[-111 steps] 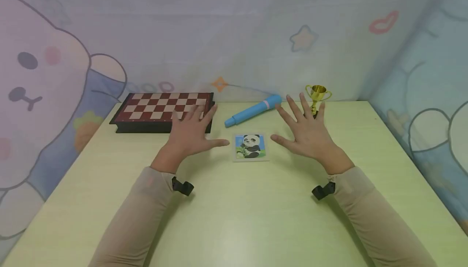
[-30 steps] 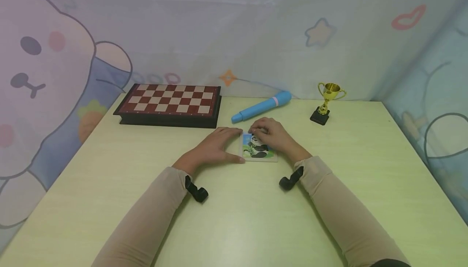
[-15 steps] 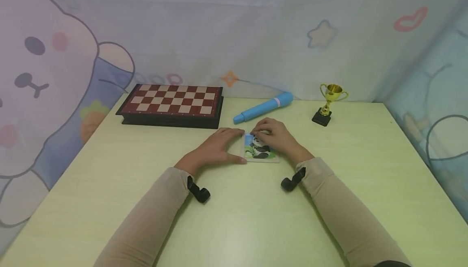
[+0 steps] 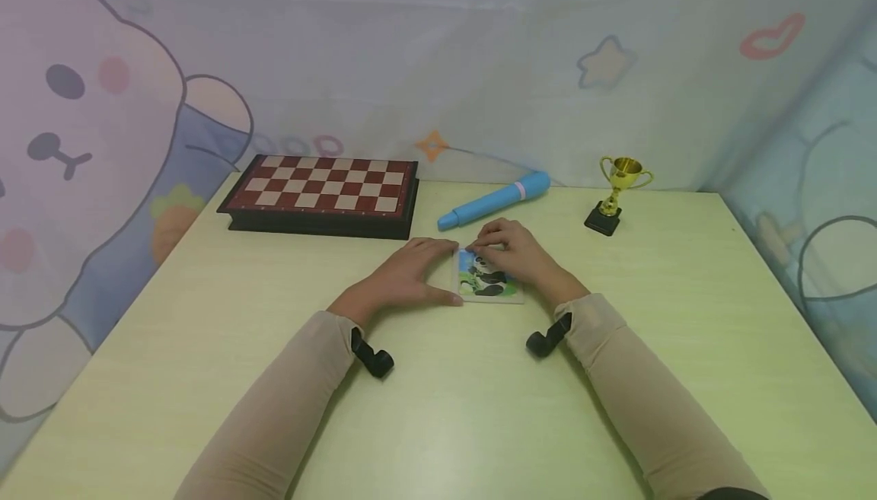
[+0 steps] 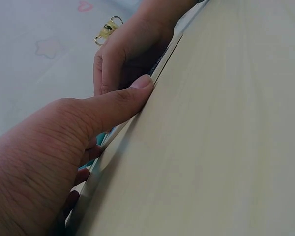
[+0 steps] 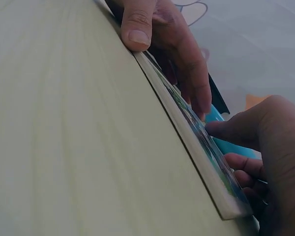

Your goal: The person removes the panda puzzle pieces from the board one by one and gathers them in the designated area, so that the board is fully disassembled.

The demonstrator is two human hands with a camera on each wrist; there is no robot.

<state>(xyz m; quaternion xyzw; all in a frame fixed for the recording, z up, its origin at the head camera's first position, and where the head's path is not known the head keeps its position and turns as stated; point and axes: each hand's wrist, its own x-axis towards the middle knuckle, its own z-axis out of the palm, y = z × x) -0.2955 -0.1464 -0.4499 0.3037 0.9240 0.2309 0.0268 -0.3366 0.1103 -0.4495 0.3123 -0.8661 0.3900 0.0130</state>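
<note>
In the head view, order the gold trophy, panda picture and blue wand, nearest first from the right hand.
1. Panda picture: partly covered by the right hand.
2. Blue wand: just beyond it.
3. Gold trophy: farther right, toward the back.

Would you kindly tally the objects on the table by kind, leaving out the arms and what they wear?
Panda picture tile: 1
Checkered board: 1
Blue stick-shaped object: 1
Gold trophy cup: 1
Total: 4
</note>
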